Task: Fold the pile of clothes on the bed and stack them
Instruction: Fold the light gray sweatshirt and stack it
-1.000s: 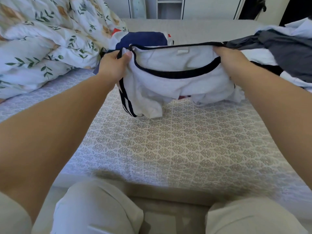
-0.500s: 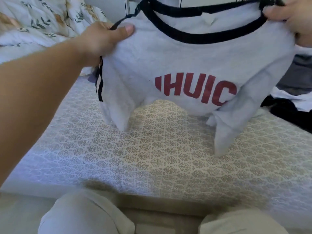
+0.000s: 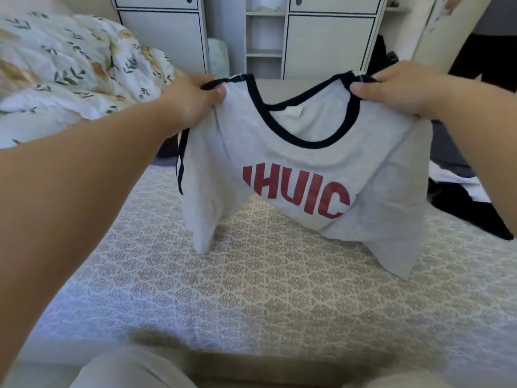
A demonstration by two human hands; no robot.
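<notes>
Shirt (image 3: 293, 152), grey with a dark neckband and red lettering across the chest, hangs in the air between the two hands, front facing the camera. Left hand (image 3: 193, 100) pinches the shoulder on its side, thumb on the near face and fingers curled behind; right hand (image 3: 402, 93) pinches the other shoulder the same way. Below the hands the body is rucked up rather than hanging full length, and both sleeves dangle: the one under the left hand points down at the bed (image 3: 251, 289), the one under the right hand hangs lower and looks close to touching it. I cannot tell whether either tip actually rests on the cover.

Beyond and below the right hand lies the pile (image 3: 461, 197) of dark and white clothes waiting to be folded. Beyond the left hand sits a floral duvet (image 3: 70, 65).

Risks as I judge them: the grip is only at the shoulder edges, so a loose pinch could let one side drop and twist the shirt. Laid down as it hangs, the bunched hem and sleeves would crease under the body and spoil the fold. Swung toward the right hand's side, the low sleeve could snag the pile and drag it
</notes>
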